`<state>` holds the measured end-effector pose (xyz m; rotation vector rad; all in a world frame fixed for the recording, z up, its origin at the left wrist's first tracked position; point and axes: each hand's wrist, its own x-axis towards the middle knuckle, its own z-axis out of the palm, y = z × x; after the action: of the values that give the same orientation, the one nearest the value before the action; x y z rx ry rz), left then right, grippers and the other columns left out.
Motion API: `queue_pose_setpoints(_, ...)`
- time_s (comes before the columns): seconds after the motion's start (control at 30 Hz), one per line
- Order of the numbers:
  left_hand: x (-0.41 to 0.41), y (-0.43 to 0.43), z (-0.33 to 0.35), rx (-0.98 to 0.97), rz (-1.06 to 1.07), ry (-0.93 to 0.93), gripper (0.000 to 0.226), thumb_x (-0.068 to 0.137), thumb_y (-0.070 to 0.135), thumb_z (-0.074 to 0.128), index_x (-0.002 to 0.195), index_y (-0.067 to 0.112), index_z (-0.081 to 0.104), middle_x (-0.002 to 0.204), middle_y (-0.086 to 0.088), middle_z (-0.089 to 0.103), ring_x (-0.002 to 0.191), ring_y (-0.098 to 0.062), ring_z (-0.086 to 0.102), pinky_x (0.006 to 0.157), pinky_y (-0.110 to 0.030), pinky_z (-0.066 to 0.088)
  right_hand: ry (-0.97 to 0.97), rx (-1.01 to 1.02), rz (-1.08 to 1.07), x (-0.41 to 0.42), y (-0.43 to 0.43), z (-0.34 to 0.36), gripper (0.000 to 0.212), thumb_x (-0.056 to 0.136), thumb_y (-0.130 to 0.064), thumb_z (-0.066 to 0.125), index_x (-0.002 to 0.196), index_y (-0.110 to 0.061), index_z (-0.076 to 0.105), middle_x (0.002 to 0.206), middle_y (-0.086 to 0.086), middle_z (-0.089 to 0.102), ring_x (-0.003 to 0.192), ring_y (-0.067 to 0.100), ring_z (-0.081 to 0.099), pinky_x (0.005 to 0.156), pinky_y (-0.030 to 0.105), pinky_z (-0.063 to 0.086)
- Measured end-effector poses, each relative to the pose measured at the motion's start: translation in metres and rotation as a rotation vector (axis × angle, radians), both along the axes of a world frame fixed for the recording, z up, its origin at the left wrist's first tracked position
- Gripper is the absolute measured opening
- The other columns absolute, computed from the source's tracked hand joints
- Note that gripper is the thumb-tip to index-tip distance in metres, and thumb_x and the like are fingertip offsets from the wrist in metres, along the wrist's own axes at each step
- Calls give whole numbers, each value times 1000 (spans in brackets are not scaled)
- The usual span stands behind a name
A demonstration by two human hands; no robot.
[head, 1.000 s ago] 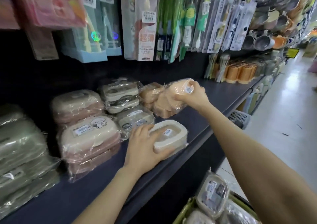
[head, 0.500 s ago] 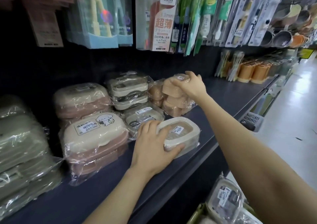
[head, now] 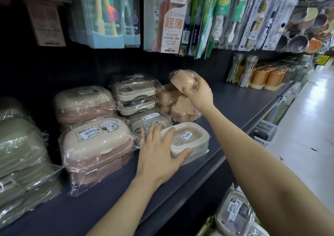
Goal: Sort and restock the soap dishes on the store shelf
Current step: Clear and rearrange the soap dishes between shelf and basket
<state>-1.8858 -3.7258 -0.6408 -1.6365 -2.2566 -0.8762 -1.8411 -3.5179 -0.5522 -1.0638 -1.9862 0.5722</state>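
On the dark shelf (head: 240,107) lie wrapped soap dishes. My left hand (head: 160,150) grips a cream oval soap dish (head: 188,140) with a tan inset, thumb on its near side, fingers spread across its left end. My right hand (head: 197,93) holds a wrapped orange-tan soap dish (head: 182,79) tilted above a stack of orange-tan dishes (head: 180,107). Behind my left hand sits a cream dish with a label (head: 150,120), and a stack of cream dishes (head: 134,94) stands further back.
Pink-and-cream lidded boxes (head: 95,141) and green boxes (head: 19,156) fill the shelf's left. Hanging toothbrush packs (head: 173,17) overhang the shelf. Orange cups (head: 267,78) stand at the far right. More wrapped dishes (head: 235,216) lie in a basket below; a white crate (head: 264,129) sits on the aisle floor.
My right hand has lifted the orange-tan dish off its stack and tilted it. My left hand has spread its fingers wider over the cream oval dish, which stays on the shelf.
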Motion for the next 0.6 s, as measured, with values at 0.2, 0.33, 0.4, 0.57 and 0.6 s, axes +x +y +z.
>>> queue_pose_setpoints(0.2,0,1,-1,8,-2,-13,86,76,79,18,138,26,44,148,-7,35,146,-26,13,119,-44,-4,-112,-90,88,-33,-4,8,77,85,-27,66,148,-7,26,147,18,33,133,36,37,105,36,34)
queue_pose_setpoints(0.33,-2,2,-2,11,-9,-7,84,76,79,19,134,25,47,145,-6,39,145,-26,15,119,-45,-1,-101,-65,-99,-26,-5,10,59,77,-42,55,129,-17,46,124,7,58,117,32,53,93,39,43)
queue_pose_setpoints(0.4,-2,2,-2,8,-4,-3,84,76,79,19,134,26,47,144,-5,39,145,-26,14,119,-45,-2,-164,-53,-79,-19,-4,5,66,66,-51,45,125,-24,50,115,6,63,110,31,57,92,41,44)
queue_pose_setpoints(0.57,-2,3,-3,13,-1,5,82,78,78,21,131,24,50,141,-6,44,144,-27,20,119,-47,3,-374,-175,165,-21,3,-3,64,90,-65,41,145,-32,39,151,1,40,143,28,27,114,41,21)
queue_pose_setpoints(0.6,-2,3,-3,11,0,6,82,78,78,20,131,24,50,140,-6,44,144,-27,20,119,-47,4,-408,-193,201,-23,3,-4,64,92,-63,40,148,-34,34,158,-2,27,148,27,14,119,46,12)
